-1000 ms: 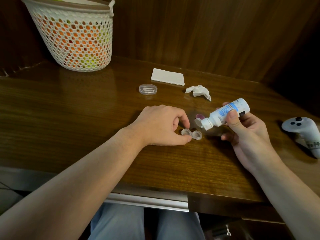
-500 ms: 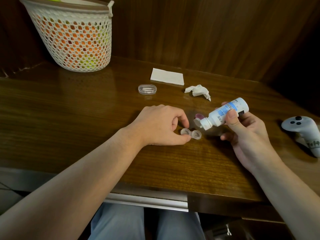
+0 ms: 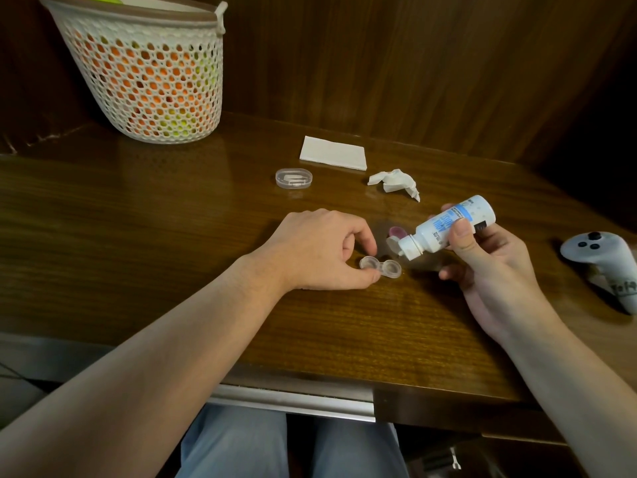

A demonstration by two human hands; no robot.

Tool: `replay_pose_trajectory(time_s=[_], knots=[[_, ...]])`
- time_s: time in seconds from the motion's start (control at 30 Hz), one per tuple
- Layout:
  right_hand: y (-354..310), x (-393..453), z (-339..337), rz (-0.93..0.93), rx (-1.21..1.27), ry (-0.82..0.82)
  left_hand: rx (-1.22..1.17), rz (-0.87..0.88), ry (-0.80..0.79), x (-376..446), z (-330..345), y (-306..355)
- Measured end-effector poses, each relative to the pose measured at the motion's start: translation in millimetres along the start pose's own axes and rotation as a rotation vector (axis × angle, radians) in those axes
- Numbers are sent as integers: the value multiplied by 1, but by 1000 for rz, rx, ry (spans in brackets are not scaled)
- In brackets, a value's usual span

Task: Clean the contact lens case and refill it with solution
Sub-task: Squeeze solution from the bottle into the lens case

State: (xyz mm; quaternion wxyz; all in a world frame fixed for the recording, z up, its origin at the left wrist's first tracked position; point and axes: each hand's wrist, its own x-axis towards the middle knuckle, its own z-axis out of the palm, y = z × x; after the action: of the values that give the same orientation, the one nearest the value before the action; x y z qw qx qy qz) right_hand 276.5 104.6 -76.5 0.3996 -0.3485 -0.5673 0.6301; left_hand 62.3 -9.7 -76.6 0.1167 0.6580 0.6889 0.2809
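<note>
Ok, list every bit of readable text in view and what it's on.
White solution bottle with blue label, held in the right hand: print there, too blurred to read.
Grey handheld controller: dark handwriting on its handle, not legible.
Nothing else carries text.

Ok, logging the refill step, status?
Left hand pins lens case. Right hand tilts open solution bottle above it. Nothing blocking.

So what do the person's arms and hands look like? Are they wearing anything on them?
Nothing at all. Both forearms are bare with no sleeves in view, and the left hand and right hand have no gloves, rings, watch or bracelets. The fingernails look short and unpainted.
</note>
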Motion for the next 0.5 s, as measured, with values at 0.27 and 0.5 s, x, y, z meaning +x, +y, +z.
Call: replay_pose_trajectory(time_s=[0.27, 0.5], knots=[[1, 1, -1, 1, -2, -11, 2, 0, 1, 1, 1, -2], [2, 2, -2, -1, -7, -7, -1, 3, 2, 2, 1, -3]])
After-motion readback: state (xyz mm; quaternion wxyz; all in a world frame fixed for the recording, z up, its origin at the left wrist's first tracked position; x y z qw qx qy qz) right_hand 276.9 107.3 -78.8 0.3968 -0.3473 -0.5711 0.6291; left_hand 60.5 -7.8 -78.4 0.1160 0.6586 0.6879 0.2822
